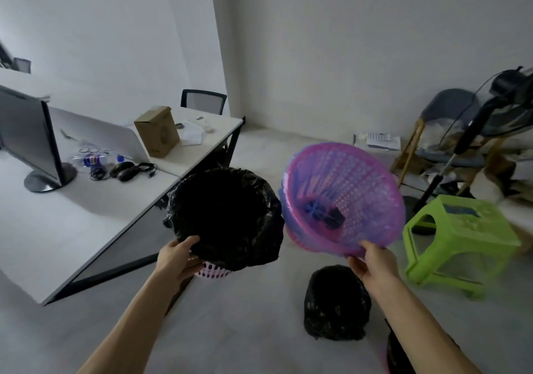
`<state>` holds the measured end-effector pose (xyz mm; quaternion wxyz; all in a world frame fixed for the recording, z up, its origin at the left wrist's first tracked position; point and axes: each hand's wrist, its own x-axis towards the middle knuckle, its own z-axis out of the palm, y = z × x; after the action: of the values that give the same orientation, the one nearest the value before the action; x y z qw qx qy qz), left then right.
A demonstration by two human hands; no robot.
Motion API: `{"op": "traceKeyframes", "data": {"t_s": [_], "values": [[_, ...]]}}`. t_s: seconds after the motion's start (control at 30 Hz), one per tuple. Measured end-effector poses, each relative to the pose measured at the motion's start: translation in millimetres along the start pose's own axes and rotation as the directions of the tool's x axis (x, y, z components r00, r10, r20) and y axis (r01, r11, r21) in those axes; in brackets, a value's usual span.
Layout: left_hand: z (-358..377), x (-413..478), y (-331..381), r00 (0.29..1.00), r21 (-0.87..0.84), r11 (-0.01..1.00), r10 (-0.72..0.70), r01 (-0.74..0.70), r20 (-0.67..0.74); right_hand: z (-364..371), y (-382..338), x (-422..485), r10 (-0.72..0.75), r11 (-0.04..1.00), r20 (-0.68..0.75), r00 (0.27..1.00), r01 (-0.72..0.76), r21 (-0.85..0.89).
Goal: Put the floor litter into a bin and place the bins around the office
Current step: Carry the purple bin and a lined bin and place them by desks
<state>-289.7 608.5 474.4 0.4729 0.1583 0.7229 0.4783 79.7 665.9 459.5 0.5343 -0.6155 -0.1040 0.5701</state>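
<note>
My left hand (177,256) grips the near rim of a pink mesh bin lined with a black bag (227,217), held in the air beside the desk. In my right hand (372,264) is the near rim of a stack of unlined pink and purple mesh bins (343,200), tilted so the inside faces me, with a small dark object at the bottom. On the floor between my arms stands another bin covered in a black bag (336,303). Part of a further black-bagged bin (399,353) shows under my right forearm.
A white desk (95,200) at the left carries a monitor (26,139), a cardboard box (157,131), bottles and a mouse. A green plastic stool (458,238) stands at the right, with a fan stand and cluttered chairs (450,142) behind it. Bare grey floor lies ahead.
</note>
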Motion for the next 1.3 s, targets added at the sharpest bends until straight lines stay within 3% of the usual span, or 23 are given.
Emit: {"op": "traceKeyframes", "data": {"t_s": [0.3, 0.9, 1.3], "values": [[59.1, 146.8, 100.4, 0.998, 0.068, 0.996, -0.064, 0.063, 0.004, 154.0, -46.7, 119.7, 0.050, 0.999, 0.021, 0.999, -0.050, 0.009], [186.0, 441.1, 272.1, 0.988, 0.142, 0.985, -0.112, 0.096, 0.111, 410.8, -150.4, 334.0, -0.029, 0.998, -0.016, 0.999, 0.029, 0.051], [352.1, 620.1, 379.4, 0.996, 0.073, 0.994, -0.088, 0.087, 0.017, 520.5, -236.1, 534.1, -0.026, 0.999, -0.119, 0.993, 0.029, 0.022]]}}
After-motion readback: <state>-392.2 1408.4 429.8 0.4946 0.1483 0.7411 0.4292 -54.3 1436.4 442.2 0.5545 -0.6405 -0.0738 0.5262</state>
